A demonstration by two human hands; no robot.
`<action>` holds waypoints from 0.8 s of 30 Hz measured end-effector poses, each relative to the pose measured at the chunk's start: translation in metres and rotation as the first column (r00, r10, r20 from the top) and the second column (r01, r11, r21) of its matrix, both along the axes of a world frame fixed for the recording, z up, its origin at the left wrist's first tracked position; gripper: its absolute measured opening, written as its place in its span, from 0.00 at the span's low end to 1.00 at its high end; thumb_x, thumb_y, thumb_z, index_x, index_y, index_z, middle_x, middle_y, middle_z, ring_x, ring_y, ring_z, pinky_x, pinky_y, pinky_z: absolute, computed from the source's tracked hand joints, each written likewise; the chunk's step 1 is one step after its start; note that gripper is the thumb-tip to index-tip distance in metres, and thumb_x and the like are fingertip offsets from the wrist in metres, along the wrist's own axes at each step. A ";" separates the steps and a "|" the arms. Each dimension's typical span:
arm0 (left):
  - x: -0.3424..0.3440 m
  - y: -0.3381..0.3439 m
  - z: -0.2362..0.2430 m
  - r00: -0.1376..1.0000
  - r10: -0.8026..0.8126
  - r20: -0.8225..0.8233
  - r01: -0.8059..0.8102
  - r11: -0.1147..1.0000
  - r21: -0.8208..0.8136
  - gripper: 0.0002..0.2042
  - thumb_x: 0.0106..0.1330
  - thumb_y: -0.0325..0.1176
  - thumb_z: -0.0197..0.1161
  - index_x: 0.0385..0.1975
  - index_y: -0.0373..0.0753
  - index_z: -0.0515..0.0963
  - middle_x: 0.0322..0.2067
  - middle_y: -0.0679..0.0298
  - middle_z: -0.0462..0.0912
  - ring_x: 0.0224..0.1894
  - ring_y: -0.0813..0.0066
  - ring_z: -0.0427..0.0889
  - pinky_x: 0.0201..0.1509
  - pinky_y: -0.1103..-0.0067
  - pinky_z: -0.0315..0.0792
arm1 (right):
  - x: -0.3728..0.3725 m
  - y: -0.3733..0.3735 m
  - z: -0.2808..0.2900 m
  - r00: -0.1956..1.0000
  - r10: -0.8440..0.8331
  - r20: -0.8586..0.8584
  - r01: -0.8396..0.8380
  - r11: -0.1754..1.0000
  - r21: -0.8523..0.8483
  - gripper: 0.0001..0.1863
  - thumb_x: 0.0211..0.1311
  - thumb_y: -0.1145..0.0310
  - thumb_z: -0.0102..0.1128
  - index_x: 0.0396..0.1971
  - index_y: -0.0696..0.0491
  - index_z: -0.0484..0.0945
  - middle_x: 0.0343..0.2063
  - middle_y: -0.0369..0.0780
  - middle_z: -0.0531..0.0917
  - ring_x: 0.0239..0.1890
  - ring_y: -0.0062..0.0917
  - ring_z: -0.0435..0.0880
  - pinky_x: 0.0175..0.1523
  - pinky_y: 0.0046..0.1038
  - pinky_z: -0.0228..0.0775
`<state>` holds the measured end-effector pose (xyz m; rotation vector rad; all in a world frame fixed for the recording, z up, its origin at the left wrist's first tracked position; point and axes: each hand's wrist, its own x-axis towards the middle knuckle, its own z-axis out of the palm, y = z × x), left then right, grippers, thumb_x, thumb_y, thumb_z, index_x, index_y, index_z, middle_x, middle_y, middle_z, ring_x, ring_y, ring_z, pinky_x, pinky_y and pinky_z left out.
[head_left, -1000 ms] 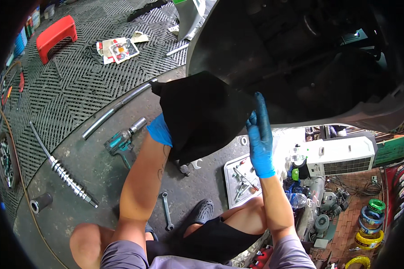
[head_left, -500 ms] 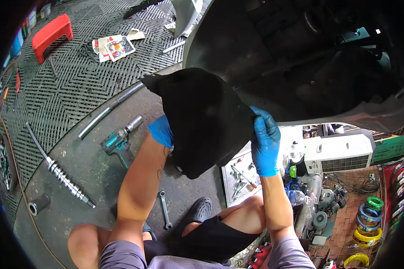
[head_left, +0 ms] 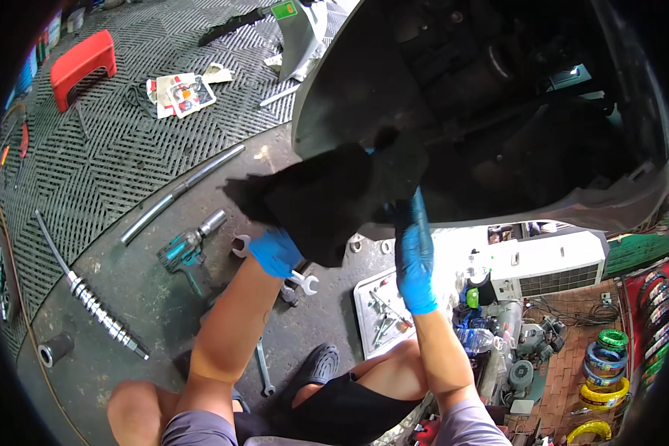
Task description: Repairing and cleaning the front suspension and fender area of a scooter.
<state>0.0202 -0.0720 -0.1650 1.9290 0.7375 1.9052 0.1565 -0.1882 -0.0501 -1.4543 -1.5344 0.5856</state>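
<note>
A floppy black sheet (head_left: 316,197), dull like felt or lining, hangs between my blue-gloved hands at the mouth of a dark vehicle wheel arch (head_left: 334,104). My left hand (head_left: 275,251) is at its lower left edge, closed on it, most fingers hidden behind the sheet. On the right edge, my right hand (head_left: 415,256) points upward, its fingers pressed together around the material; the dark fingertips blend into it. Below my left hand lies a large open-ended wrench (head_left: 305,282). A teal cordless impact wrench (head_left: 186,253) rests on the floor left of it.
A coil-over shock absorber (head_left: 100,312), a metal tube (head_left: 182,195) and a combination wrench (head_left: 264,372) lie on the floor. A white tray (head_left: 368,327) holds tools near my right knee. A red stool (head_left: 82,67) stands far left; a white outdoor unit (head_left: 550,264) is right.
The sheet has folded down and narrowed, uncovering the large wrench. My right hand has moved left and lower, its fingers turned edge-on; my left hand has shifted slightly right and down.
</note>
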 end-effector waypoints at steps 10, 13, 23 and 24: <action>0.039 0.062 0.048 0.978 0.196 -0.077 -0.186 0.975 0.122 0.21 0.64 0.40 0.55 0.56 0.40 0.71 0.54 0.56 0.75 0.55 0.63 0.74 0.59 0.68 0.66 | 0.006 -0.017 -0.002 0.993 0.045 -0.113 -0.048 0.999 -0.025 0.42 0.72 0.43 0.41 0.73 0.57 0.44 0.72 0.47 0.53 0.72 0.35 0.57 0.72 0.39 0.50; 0.052 0.085 0.101 0.951 0.299 -0.081 -0.279 0.941 0.191 0.19 0.60 0.39 0.58 0.50 0.39 0.74 0.50 0.55 0.77 0.51 0.62 0.77 0.54 0.67 0.68 | 0.015 -0.025 0.004 0.996 0.018 -0.091 -0.023 0.998 -0.054 0.41 0.73 0.43 0.41 0.73 0.57 0.44 0.72 0.47 0.54 0.72 0.35 0.58 0.72 0.40 0.51; 0.056 0.067 0.153 0.969 0.248 0.016 -0.247 0.957 0.150 0.18 0.55 0.37 0.62 0.46 0.39 0.77 0.46 0.54 0.80 0.48 0.61 0.79 0.51 0.67 0.71 | 0.016 -0.042 0.001 0.997 -0.039 -0.072 0.026 0.984 -0.177 0.37 0.75 0.48 0.38 0.72 0.58 0.47 0.70 0.47 0.59 0.71 0.36 0.60 0.71 0.38 0.52; 0.063 0.062 0.160 0.977 0.209 0.048 -0.213 0.968 0.130 0.18 0.56 0.37 0.62 0.47 0.39 0.77 0.46 0.54 0.80 0.48 0.61 0.79 0.51 0.67 0.71 | 0.017 -0.043 0.002 0.997 -0.034 -0.073 0.020 0.984 -0.175 0.37 0.75 0.48 0.38 0.72 0.58 0.47 0.70 0.47 0.59 0.71 0.36 0.60 0.71 0.38 0.52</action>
